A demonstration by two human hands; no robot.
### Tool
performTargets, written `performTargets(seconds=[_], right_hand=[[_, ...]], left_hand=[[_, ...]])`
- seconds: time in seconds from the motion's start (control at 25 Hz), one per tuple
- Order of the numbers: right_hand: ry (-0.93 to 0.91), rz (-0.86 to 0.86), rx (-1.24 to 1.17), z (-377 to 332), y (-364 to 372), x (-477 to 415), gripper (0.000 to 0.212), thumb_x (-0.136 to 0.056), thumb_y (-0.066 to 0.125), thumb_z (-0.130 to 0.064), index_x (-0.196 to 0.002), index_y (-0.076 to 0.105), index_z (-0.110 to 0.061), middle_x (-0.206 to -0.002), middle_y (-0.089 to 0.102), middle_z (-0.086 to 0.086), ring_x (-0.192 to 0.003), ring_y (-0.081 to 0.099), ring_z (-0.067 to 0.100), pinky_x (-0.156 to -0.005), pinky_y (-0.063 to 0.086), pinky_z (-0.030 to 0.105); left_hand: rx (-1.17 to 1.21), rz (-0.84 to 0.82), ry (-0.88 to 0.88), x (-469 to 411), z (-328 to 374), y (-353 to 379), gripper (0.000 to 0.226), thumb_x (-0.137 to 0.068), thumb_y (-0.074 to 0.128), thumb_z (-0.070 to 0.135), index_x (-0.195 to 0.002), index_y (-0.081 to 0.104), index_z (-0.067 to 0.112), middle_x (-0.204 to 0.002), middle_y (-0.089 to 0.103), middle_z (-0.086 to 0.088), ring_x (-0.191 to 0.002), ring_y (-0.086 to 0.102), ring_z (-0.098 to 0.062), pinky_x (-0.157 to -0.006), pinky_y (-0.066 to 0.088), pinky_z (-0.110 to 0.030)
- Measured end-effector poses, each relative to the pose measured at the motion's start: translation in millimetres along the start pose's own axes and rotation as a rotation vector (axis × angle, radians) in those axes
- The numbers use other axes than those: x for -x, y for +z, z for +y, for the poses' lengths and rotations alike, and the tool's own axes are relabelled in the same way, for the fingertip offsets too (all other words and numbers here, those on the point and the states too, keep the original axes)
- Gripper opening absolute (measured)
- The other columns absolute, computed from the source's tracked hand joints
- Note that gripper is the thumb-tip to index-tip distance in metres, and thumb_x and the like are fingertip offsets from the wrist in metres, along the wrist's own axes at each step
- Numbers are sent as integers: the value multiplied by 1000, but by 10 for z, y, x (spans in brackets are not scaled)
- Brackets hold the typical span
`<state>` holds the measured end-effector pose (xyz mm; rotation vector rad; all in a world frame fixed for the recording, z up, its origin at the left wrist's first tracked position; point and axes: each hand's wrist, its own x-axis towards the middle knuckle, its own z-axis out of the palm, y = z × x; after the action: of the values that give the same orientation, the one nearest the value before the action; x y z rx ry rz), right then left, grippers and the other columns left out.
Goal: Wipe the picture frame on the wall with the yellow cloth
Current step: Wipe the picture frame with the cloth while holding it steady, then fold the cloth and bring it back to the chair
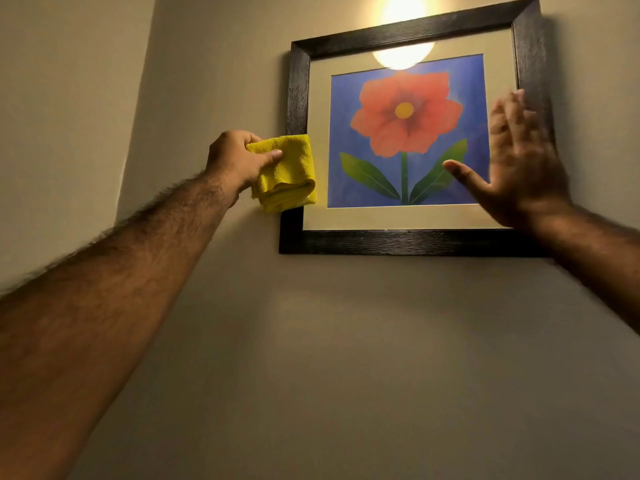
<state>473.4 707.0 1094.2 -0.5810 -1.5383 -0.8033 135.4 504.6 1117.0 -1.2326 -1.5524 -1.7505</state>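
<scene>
A dark wooden picture frame point(408, 242) hangs on the wall, holding a red flower print on blue behind glass. My left hand point(235, 161) grips a folded yellow cloth point(289, 173) and holds it against the frame's left side, covering part of that edge. My right hand point(516, 161) is spread flat with fingers apart over the right part of the picture and the frame's right side. It holds nothing.
A bright lamp glare point(403, 55) reflects on the glass and on the wall above the frame's top edge. The beige wall point(346, 358) is bare below the frame. A wall corner point(138, 109) runs down to the left of the frame.
</scene>
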Motion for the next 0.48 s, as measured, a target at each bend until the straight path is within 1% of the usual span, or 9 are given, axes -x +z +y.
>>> performTargets(seconds=[0.08, 0.12, 0.2, 0.28, 0.36, 0.4, 0.48], right_hand=[[-153, 1, -142, -488, -25, -2, 100, -95, 35, -74, -163, 13, -4, -173, 13, 15, -161, 12, 28, -129, 18, 42], [-194, -13, -236, -771, -34, -16, 98, -95, 39, -72, -162, 17, -5, -172, 18, 14, -160, 17, 27, -127, 23, 39], [-198, -72, -489, -1425, -38, -41, 93, -94, 46, -68, -161, 25, -7, -168, 31, 13, -156, 30, 25, -124, 30, 36], [-90, -167, -787, -2069, -21, -54, 90, -92, 57, -62, -160, 30, -10, -164, 40, 10, -149, 42, 23, -121, 38, 38], [102, -335, -1080, -2615, 8, -74, 88, -90, 67, -54, -159, 32, -12, -159, 47, 9, -143, 50, 23, -115, 46, 40], [202, -441, -1209, -2837, 37, -65, 84, -89, 70, -50, -156, 37, -12, -153, 54, 10, -136, 57, 23, -110, 51, 40], [342, -646, -1404, -3164, 144, -4, 66, -86, 77, -41, -141, 56, -9, -131, 71, 10, -117, 71, 23, -95, 61, 38]], left_hand=[[35, -14, 18, 67, -16, -111, 39, -81, 80, 41, -109, 69, 15, -108, 71, -7, -103, 69, -27, -89, 61, -46], [67, -18, 26, 104, -22, -164, 38, -81, 80, 40, -107, 68, 15, -107, 71, -6, -104, 69, -27, -89, 61, -47], [132, -28, 33, 195, -77, -324, 33, -81, 80, 40, -104, 67, 19, -105, 71, -3, -103, 70, -24, -89, 61, -46], [164, -26, 29, 292, -177, -522, 38, -79, 81, 41, -108, 67, 20, -106, 71, -1, -101, 70, -20, -88, 62, -42], [150, -2, 13, 380, -342, -773, 51, -77, 82, 43, -117, 68, 15, -110, 72, -2, -103, 70, -19, -86, 63, -37], [137, 15, 0, 422, -437, -920, 57, -75, 83, 44, -120, 68, 13, -112, 73, -3, -104, 71, -20, -86, 63, -37], [139, 35, -39, 525, -638, -1231, 59, -72, 86, 44, -119, 69, 11, -112, 75, -6, -104, 72, -23, -87, 63, -42]])
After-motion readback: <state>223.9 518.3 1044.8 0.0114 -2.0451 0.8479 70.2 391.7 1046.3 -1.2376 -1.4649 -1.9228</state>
